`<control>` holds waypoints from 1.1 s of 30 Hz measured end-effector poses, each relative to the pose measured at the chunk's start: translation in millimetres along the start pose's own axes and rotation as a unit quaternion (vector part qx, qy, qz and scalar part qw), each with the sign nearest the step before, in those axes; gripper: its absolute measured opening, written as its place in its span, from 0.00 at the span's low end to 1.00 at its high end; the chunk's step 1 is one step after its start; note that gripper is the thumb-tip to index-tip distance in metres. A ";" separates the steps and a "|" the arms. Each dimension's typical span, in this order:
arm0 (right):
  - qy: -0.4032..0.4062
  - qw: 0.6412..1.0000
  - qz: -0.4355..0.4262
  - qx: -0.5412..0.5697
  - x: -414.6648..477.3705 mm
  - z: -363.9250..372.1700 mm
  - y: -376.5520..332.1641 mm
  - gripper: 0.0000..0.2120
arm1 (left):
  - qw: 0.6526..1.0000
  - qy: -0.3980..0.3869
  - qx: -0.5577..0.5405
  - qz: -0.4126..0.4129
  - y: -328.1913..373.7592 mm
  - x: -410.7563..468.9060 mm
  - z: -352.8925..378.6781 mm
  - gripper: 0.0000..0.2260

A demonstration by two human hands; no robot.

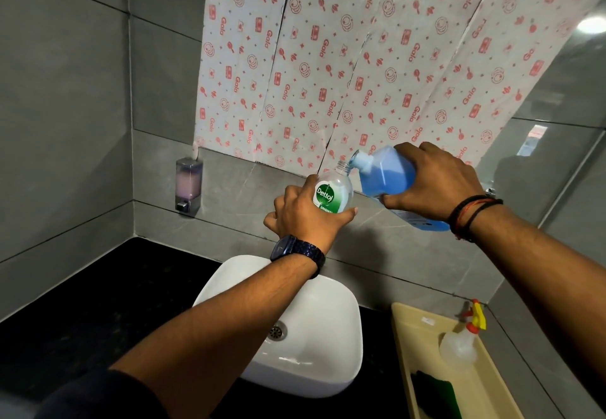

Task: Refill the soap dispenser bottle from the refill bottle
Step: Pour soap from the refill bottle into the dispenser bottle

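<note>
My left hand (pixel 303 213) grips a clear soap dispenser bottle (pixel 334 190) with a green Dettol label, held above the basin with its open neck pointing up and to the right. My right hand (pixel 436 182) holds the refill bottle (pixel 387 172), a clear bottle of blue liquid, tipped on its side. The refill bottle's pale spout touches the dispenser bottle's open neck. No pump cap is on the dispenser bottle. I cannot tell whether liquid is flowing.
A white basin (pixel 328 330) sits on a black counter (pixel 98 303) below my arms. A beige tray (pixel 410 326) at the right holds a spray bottle (pixel 459 343) and a dark sponge (pixel 436 392). A wall-mounted soap dispenser (pixel 189 185) hangs at the left.
</note>
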State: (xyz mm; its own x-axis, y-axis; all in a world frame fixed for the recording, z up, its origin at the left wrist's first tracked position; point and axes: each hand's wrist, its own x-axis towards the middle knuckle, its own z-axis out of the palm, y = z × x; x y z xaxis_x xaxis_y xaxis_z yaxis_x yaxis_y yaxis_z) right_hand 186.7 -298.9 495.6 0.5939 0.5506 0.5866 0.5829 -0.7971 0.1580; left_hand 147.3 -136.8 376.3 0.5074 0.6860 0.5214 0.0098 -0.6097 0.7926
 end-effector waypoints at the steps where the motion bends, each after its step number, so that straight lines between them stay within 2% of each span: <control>1: -0.002 1.000 0.000 -0.001 0.2 -0.2 -0.2 0.35 | 1.000 -0.001 0.000 -0.001 -0.2 -0.1 -0.1 0.31; 33: -0.008 1.000 -0.001 -0.012 -1.8 -5.9 -3.2 0.36 | 1.000 -0.009 0.001 -0.006 2.3 -3.8 -2.6 0.31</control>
State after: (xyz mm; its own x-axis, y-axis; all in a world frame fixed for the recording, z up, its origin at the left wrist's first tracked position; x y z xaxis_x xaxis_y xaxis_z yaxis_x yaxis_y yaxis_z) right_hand 180.5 -298.8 498.7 0.6017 0.5560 0.5734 0.5712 -0.8014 0.1777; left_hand 143.1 -139.8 377.0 0.5219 0.6869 0.5058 0.0177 -0.6015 0.7987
